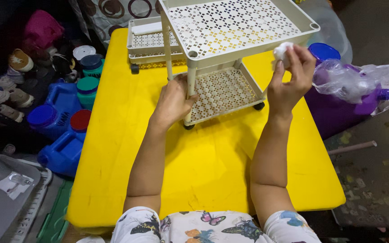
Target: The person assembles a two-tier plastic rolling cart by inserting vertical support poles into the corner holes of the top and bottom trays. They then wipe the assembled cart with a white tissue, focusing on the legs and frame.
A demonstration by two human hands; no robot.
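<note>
A: Yellow tabletop (212, 166), smooth and matte, rectangular with rounded corners, fills the middle of the view. Floor to the right is grey and speckled with stains.

B: Noted. What stands on it?

A: Cream plastic shelf rack (230, 42), two tiers visible, each tray perforated in a lattice of small square cutouts. Round posts join the tiers; small dark wheels sit under the lower tray. Rack stands at the far half of the table, between the two hands. More cream trays (148, 42) of the same lattice lie stacked behind it to the left.

B: Left hand?

A: Left hand (173, 102) wraps around the near corner post, fingers curled closed on it, just above the lower tray.

B: Right hand?

A: Right hand (290, 80) is raised beside the top tray's right edge. Fingertips pinch a small white wad (282, 50), soft and crumpled, cloth or tissue, cannot tell which. Wad touches or nearly touches the tray rim.

B: Surroundings?

A: Left of the table: blue plastic jugs (61, 130) with handles, one with a red round cap, plus teal-lidded containers (88, 87). Shoes (5, 96) lie further left. Right of the table: purple jug (338, 110) with a blue lid, partly under a crinkled clear plastic bag (345, 78). Lap at the bottom shows white fabric printed with butterflies.
</note>
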